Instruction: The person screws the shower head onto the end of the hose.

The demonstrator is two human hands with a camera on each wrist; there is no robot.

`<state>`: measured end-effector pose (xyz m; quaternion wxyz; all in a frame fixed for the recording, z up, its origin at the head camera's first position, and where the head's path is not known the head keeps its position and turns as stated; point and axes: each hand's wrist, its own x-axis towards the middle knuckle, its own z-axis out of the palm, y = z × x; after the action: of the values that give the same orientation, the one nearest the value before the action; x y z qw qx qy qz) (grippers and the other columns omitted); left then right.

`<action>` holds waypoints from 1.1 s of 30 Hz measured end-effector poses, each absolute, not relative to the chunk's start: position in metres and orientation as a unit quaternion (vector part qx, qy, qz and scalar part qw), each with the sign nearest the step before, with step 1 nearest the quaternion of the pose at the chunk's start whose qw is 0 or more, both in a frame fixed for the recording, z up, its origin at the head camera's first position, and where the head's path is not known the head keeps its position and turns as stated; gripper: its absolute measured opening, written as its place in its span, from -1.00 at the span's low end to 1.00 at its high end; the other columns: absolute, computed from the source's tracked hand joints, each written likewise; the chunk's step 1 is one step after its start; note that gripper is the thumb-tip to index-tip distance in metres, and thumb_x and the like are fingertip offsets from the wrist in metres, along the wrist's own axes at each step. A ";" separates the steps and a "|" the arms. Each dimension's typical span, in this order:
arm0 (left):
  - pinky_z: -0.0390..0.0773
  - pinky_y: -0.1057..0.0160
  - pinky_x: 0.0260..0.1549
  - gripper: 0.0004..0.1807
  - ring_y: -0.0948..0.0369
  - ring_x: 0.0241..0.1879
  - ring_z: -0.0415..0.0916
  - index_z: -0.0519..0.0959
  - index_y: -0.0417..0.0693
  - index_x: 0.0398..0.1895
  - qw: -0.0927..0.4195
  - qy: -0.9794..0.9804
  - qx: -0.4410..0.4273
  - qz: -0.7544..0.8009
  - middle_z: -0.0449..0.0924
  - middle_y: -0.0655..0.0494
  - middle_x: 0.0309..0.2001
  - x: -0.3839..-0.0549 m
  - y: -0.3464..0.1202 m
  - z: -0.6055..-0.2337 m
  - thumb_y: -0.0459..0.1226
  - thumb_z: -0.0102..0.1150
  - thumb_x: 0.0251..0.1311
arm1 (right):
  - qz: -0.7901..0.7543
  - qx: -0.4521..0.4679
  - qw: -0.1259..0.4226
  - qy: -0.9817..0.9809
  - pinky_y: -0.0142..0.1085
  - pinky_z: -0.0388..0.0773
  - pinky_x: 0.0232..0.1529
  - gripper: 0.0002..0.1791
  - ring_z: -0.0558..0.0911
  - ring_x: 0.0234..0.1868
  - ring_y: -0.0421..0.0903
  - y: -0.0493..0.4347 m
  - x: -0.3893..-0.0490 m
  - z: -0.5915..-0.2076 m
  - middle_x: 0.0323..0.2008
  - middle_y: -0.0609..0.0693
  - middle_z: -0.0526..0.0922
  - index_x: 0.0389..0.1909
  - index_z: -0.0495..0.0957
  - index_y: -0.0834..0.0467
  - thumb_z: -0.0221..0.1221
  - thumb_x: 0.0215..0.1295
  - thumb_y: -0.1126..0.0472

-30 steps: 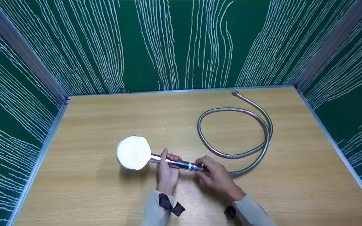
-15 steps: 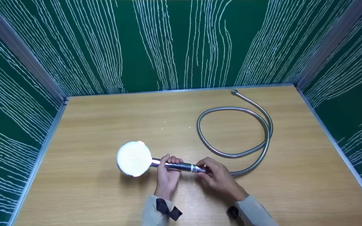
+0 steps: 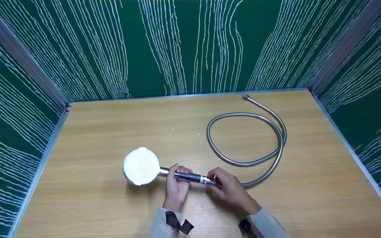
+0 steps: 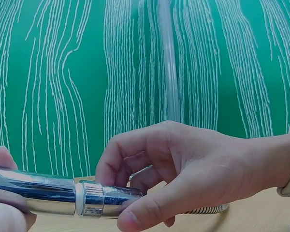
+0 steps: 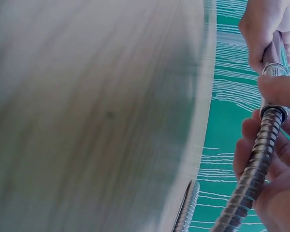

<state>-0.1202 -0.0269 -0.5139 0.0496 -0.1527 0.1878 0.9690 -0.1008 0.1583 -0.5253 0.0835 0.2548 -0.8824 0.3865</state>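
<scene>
A chrome handheld shower head (image 3: 141, 166) with a round white face is held over the table, its face turned up. My left hand (image 3: 176, 188) grips the handle, thumb across the top. At the handle's lower end, my right hand (image 3: 232, 190) pinches the chrome conical nut (image 4: 113, 198) between thumb and fingers. A narrow pale ring shows between nut and handle in the left wrist view. The ribbed metal shower hose (image 5: 253, 174) runs out of the nut past my right fingers. On the table the hose (image 3: 243, 114) lies in a loop to the right.
The hose's free end has a small metal nut (image 3: 246, 97) near the table's back edge. A few white specks (image 3: 170, 135) lie on the wooden table (image 3: 111, 125). Green panels (image 3: 150, 66) with white wavy lines and grey frame posts (image 3: 346, 43) enclose the table on three sides.
The shower head and left hand have shifted slightly down toward the person. The right hand stays at the nut with a small shift of its fingers. The looped hose lies practically as before.
</scene>
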 end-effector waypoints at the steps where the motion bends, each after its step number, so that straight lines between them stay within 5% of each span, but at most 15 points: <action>1: 0.32 0.31 -0.34 -0.60 0.23 -0.54 0.22 0.25 -0.07 -0.70 0.049 0.186 -0.153 0.969 0.25 0.16 -0.65 -0.120 -0.027 -0.514 -0.37 -0.36 0.37 | 0.388 0.258 0.088 -0.881 -0.42 0.49 -0.37 -0.62 0.47 -0.36 -0.32 0.159 -0.101 -0.525 -0.31 -0.17 0.52 -0.21 0.46 0.06 0.38 -0.02 0.36; 7: 0.31 0.32 -0.36 -0.60 0.24 -0.55 0.22 0.24 -0.08 -0.70 0.049 0.177 -0.153 0.971 0.25 0.16 -0.66 -0.121 -0.026 -0.512 -0.37 -0.37 0.36 | 0.387 0.272 0.107 -0.874 -0.42 0.47 -0.38 -0.63 0.47 -0.38 -0.31 0.160 -0.102 -0.525 -0.35 -0.16 0.54 -0.21 0.49 0.08 0.39 -0.04 0.36; 25: 0.33 0.32 -0.35 -0.59 0.25 -0.57 0.24 0.25 -0.06 -0.70 0.055 0.180 -0.157 0.969 0.27 0.18 -0.68 -0.124 -0.028 -0.513 -0.35 -0.37 0.38 | 0.397 0.246 0.046 -0.883 -0.36 0.54 -0.26 -0.70 0.52 -0.33 -0.28 0.160 -0.102 -0.521 -0.29 -0.14 0.59 -0.18 0.53 0.09 0.35 0.05 0.31; 33: 0.33 0.32 -0.33 -0.61 0.25 -0.55 0.24 0.24 -0.05 -0.67 0.055 0.196 -0.155 0.967 0.26 0.18 -0.65 -0.124 -0.029 -0.515 -0.34 -0.36 0.39 | 0.393 0.255 0.057 -0.882 -0.37 0.53 -0.26 -0.55 0.52 -0.27 -0.27 0.158 -0.101 -0.520 -0.20 -0.15 0.53 -0.03 0.46 0.11 0.36 0.03 0.30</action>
<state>-0.1236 -0.0290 -0.5147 0.0552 -0.1551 0.1964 0.9666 -0.1013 0.1575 -0.5204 0.0573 0.2553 -0.8816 0.3928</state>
